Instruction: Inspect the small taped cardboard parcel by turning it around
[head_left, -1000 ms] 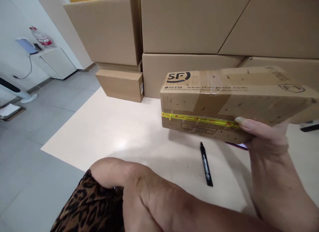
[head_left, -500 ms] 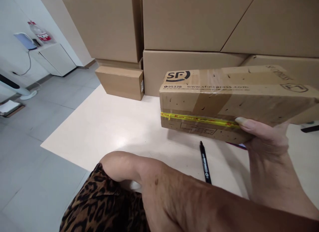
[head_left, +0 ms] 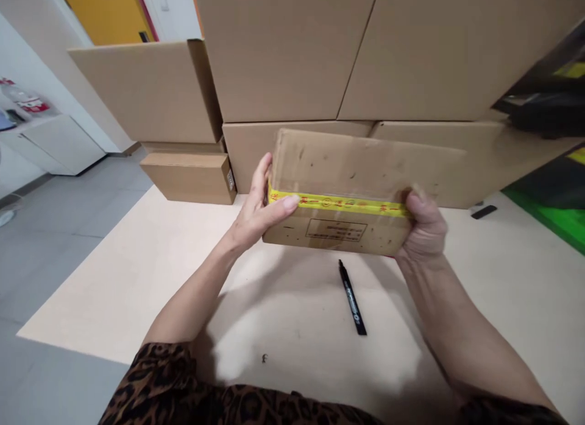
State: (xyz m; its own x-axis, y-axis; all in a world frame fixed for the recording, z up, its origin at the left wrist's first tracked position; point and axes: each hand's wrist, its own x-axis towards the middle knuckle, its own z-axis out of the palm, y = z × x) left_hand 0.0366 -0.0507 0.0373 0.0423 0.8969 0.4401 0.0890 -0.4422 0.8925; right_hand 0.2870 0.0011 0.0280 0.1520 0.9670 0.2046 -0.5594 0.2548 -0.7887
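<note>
A brown cardboard box (head_left: 338,166) with a strip of yellow tape (head_left: 338,203) along its near side is held up above the pale table (head_left: 274,315). My left hand (head_left: 262,212) grips its left end, thumb over the tape. At the box's right end, my right hand (head_left: 425,224) holds on with its thumb near the end of the tape; its other fingers are hidden behind. Below the box a black marker (head_left: 351,298) lies on the table.
Large cardboard boxes (head_left: 292,53) are stacked at the back. A smaller closed box (head_left: 187,176) stands at the back left. To the right are a small black object (head_left: 484,212) and a green edge (head_left: 548,221). A white cabinet (head_left: 59,145) stands far left.
My left hand, earlier hidden below the crossing forearm, now holds the box's left end. The box has turned, its printed top no longer showing. The arms are uncrossed and the view has shifted right.
</note>
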